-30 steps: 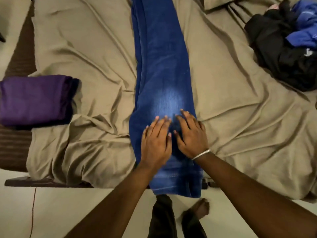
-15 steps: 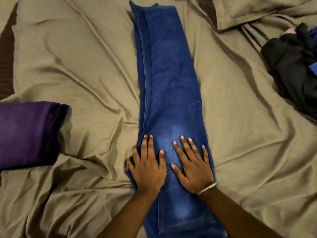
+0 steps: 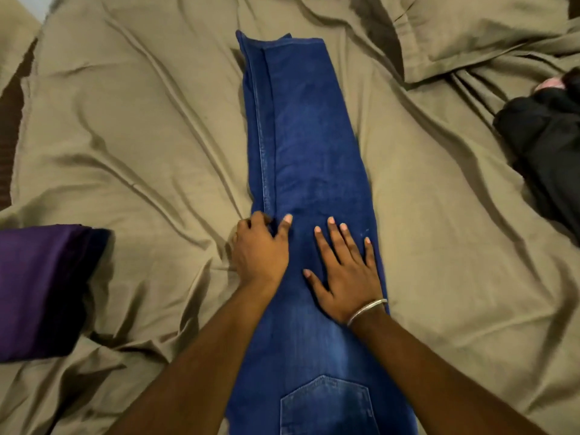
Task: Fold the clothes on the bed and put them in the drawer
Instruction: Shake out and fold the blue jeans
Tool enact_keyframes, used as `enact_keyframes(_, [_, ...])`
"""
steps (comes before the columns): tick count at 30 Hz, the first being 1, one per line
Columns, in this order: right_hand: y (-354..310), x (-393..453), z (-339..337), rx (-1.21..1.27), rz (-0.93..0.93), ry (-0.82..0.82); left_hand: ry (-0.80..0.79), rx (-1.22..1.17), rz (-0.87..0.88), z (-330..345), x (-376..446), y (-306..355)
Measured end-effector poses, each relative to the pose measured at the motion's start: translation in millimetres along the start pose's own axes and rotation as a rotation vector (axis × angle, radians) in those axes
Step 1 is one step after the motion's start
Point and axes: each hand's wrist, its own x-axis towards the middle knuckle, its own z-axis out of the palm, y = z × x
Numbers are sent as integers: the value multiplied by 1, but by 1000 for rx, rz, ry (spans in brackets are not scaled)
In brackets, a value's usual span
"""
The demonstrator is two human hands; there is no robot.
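Bed: rumpled olive sheet filling the view. Jeans: blue, folded lengthwise, lying flat at centre, hems at 12 o'clock, back pocket at 6. Purple garment: folded, at 9 o'clock, apart from the jeans. Black clothes: loose heap at 2 o'clock. Right hand: flat on the denim, grip wide, fingers spread. Left hand: at the jeans' left edge, fingers curled, grip pinching the seam. Bracelet: on the right wrist.

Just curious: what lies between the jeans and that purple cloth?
In the head view, only rumpled olive bedsheet lies between the jeans and the folded purple cloth.
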Motion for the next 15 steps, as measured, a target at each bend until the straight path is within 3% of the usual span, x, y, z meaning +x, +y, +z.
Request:
enact_keyframes(6, [5,-2,8,15,-30,81,-178,-13,-79,-4,15,8])
enact_keyframes(9, [3,-5,6,121,-41,173,-278,-291,-285,-11,28,9])
enact_keyframes(11, [4,-11,1,202,-40,317,-347,-474,-374,-16,34,10])
enact_keyframes(13, [5,-21,-4,180,47,475,-407,-540,-436,-18,37,12])
enact_keyframes(15, [5,-37,-8,153,249,537,-485,-612,-543,-22,37,10])
